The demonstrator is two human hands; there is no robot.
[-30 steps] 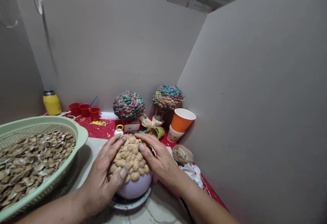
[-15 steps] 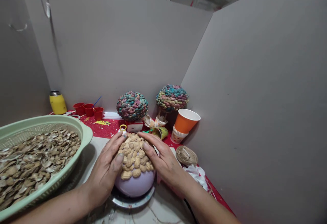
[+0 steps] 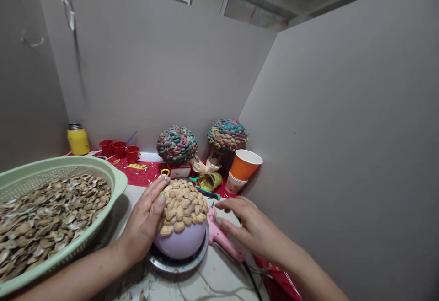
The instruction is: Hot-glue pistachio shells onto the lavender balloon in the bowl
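Head cam is showing the left hand [image 3: 144, 221] lying flat against the left side of the ball [image 3: 178, 244]. Its fingers are together and curving up over the top and the thumb is resting on the front, so it's cupping the thing rather than pinching it. That ball is sitting on a metal dish [image 3: 192, 262] on the pale tabletop right in front of the person. Its top half is wearing a cap of nut shells [image 3: 181, 202], while the lilac bottom half is showing bare.

The right hand [image 3: 247, 228] is hanging just right of the ball with fingers spread and nothing in them. It's hovering over a pink glue gun [image 3: 221, 237] that's lying beside the dish. Can't tell if the fingertips are actually touching it.

Over on the left, a green strainer [image 3: 113, 177] is sitting heaped with loose shells [image 3: 44, 214]. Further back, two painted balls [image 3: 177, 144] are standing by the wall, with stacked orange cups [image 3: 245, 164] leaning next to them. Three red cups [image 3: 119, 147] are sitting on a red mat [image 3: 137, 176], with a yellow jar [image 3: 78, 139] to their left.
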